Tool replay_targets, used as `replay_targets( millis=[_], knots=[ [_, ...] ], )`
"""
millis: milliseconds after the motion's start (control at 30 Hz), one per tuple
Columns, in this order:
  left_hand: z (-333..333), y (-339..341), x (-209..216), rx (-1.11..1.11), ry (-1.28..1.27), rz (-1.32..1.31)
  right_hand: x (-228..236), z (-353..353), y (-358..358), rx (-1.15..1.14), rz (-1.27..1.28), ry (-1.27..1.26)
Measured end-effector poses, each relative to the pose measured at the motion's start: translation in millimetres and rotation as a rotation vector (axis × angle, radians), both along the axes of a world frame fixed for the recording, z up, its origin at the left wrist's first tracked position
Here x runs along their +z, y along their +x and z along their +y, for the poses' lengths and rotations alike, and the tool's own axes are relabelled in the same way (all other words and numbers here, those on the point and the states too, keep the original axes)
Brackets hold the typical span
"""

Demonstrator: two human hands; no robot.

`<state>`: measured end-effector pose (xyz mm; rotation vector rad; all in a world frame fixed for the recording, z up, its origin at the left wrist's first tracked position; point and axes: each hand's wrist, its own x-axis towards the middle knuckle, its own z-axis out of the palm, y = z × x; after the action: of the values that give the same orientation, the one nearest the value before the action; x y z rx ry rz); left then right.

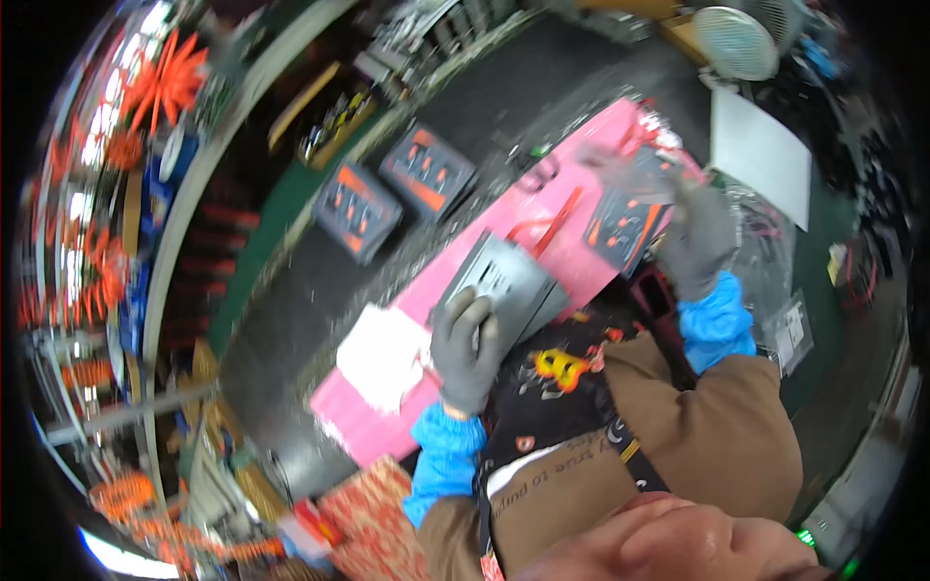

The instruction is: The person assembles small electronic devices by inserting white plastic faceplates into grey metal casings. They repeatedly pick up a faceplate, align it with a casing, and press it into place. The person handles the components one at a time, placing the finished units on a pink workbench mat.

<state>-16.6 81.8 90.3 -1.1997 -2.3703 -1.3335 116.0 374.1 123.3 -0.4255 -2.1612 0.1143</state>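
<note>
My left hand (pixel 467 347), in a grey glove, is closed on the near edge of a flat grey case (pixel 509 286), with fingers over its top face. The case rests on a pink sheet (pixel 572 213). My right hand (pixel 699 232), also gloved and smeared by motion, is beside a dark grey panel with orange markings (pixel 625 228). From its fingers a blurred, see-through strip (pixel 620 172) stretches leftward over the panel; its kind cannot be told. A red strap-like piece (pixel 554 225) lies between the case and the panel.
Two dark boxes with orange markings, one left (pixel 356 211) and one right (pixel 426 172), sit on the dark bench. A white cloth (pixel 383 356) lies at the pink sheet's left end. Clear plastic bags (pixel 765 261), a white board (pixel 760 155) and a fan (pixel 736 44) are at right.
</note>
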Motion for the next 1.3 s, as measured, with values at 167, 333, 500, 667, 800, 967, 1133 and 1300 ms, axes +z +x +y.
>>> replay_targets(
  millis=[167,333,500,667,800,967,1133,1300],
  knots=[
    [59.8,0.0,60.8,0.025,0.229,-0.347,23.6,-46.1,-33.9,0.587,0.127,-0.345],
    [59.4,-29.5,59.0,0.058,0.409,-0.569,27.8,-64.8,-29.0,0.679,-0.023,-1.183],
    [51.1,-37.0,55.7,-0.062,0.183,-0.581,24.9,-60.8,-31.7,0.708,-0.037,-1.093],
    [55.0,-41.0,44.2,-0.032,0.352,-0.617,11.4,-62.5,-40.0,0.695,-0.216,-0.745],
    [52.0,-45.2,33.7,-0.003,0.412,-0.698,11.4,-65.0,-45.0,0.653,-0.219,-0.624],
    [56.4,-40.0,36.3,0.125,0.524,-0.693,9.9,-69.1,-54.1,0.691,-0.074,-0.400],
    [61.9,-6.8,50.5,-0.065,0.433,-0.783,17.9,-73.6,-64.1,0.525,-0.123,-0.129],
    [66.4,8.2,50.5,-0.220,0.464,-0.772,5.4,-100.0,-69.8,0.539,0.069,-0.158]
  ],
)
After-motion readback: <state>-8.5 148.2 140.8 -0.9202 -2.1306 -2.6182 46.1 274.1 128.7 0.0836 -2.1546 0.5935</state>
